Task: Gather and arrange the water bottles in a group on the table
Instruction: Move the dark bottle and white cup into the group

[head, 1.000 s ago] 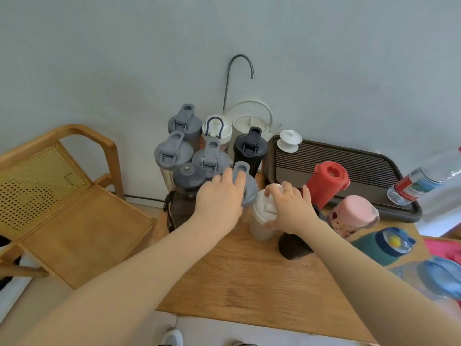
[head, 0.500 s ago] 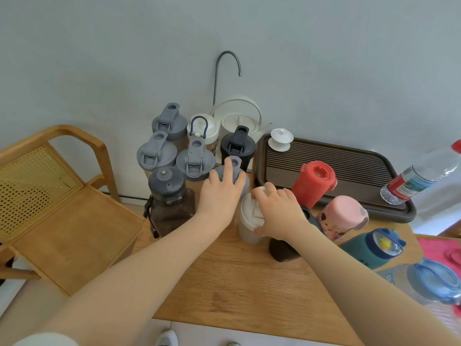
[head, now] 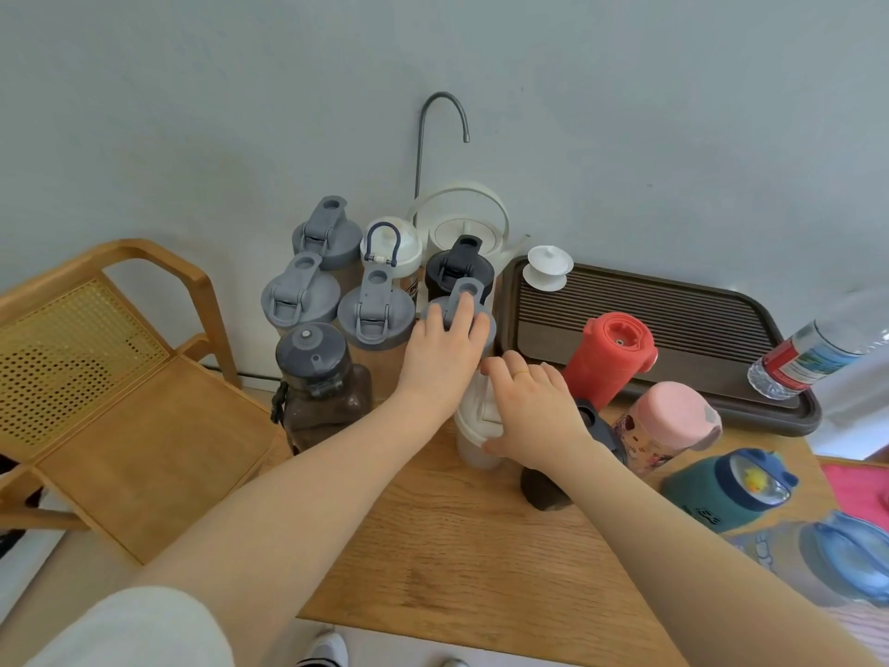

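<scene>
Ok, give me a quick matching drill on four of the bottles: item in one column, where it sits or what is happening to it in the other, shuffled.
Items
1. red bottle
2. pink-lidded bottle
3. white-lidded bottle
4. clear disposable bottle

Places or states
A. under the right hand
B. lying on the tray's right end
C. leaning at the tray's front edge
D. between the red bottle and the teal bottle

Pairs: 1-C, 2-D, 3-A, 4-B

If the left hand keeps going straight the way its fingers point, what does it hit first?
Probably the black-lidded bottle right behind the grey-lidded bottle the left hand grips; depth is uncertain.
</scene>
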Action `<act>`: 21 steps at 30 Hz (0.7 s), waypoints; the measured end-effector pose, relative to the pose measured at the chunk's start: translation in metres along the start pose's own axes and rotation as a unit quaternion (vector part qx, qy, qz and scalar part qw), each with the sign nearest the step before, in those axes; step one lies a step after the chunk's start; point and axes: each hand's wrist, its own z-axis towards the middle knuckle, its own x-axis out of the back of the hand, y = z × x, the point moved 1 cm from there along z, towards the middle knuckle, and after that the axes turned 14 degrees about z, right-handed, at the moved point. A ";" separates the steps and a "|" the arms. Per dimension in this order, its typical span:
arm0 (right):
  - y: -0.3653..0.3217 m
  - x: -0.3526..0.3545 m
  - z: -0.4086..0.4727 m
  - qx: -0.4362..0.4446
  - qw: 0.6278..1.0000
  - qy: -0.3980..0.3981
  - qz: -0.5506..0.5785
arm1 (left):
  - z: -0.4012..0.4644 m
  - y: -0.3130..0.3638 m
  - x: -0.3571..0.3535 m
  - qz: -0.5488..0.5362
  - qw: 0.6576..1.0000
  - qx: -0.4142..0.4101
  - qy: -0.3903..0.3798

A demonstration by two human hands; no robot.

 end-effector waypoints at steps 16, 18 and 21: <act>-0.036 0.028 0.002 0.118 0.940 0.209 0.242 | -0.073 -0.073 0.071 -0.213 0.936 -0.032 0.278; -0.053 0.031 0.008 0.135 0.923 0.152 0.328 | -0.093 -0.095 0.069 -0.230 0.927 0.017 0.297; -0.074 0.012 0.018 0.138 0.915 -0.031 0.378 | -0.119 -0.119 0.044 -0.348 0.902 0.158 0.199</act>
